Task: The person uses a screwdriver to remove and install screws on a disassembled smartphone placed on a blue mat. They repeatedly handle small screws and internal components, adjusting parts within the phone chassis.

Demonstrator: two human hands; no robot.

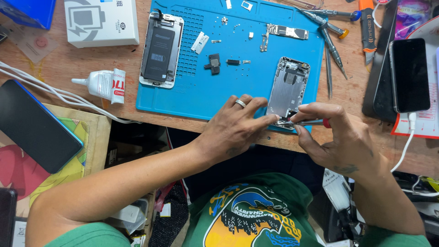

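We have the phone shell (288, 89) lying flat on the blue mat (206, 91), with its low end right at the mat's near edge, close to our body. That keeps it easy to reach.

Our left hand (235, 126) lies flat, and its fingers (267, 121) press down on the shell's low end so it can't slide. These fingers are together, not wrapped round anything.

Our right hand (338, 137) has its fingers (304, 112) pinched tight on a small screwdriver (311, 122) with a red end. The tip points at the shell's low end, just past the left fingers. We hold it low and nearly flat, so the tip stays steady.

Up past the fingers, small parts (219, 61) and a long board (288, 32) are spread apart on the mat, so none get mixed up. Farther left of the fingers lies the screen piece (160, 50) with a battery on it.

Right of the fingers, more screwdrivers (331, 43) rest at the mat's edge, and a dark phone (409, 75) sits beyond. Far left are a glue tube (103, 84) and a white box (100, 20).

The tabletop (68, 64) edge is just under our hands, so there is little room to pull back. The mat's middle is more open.
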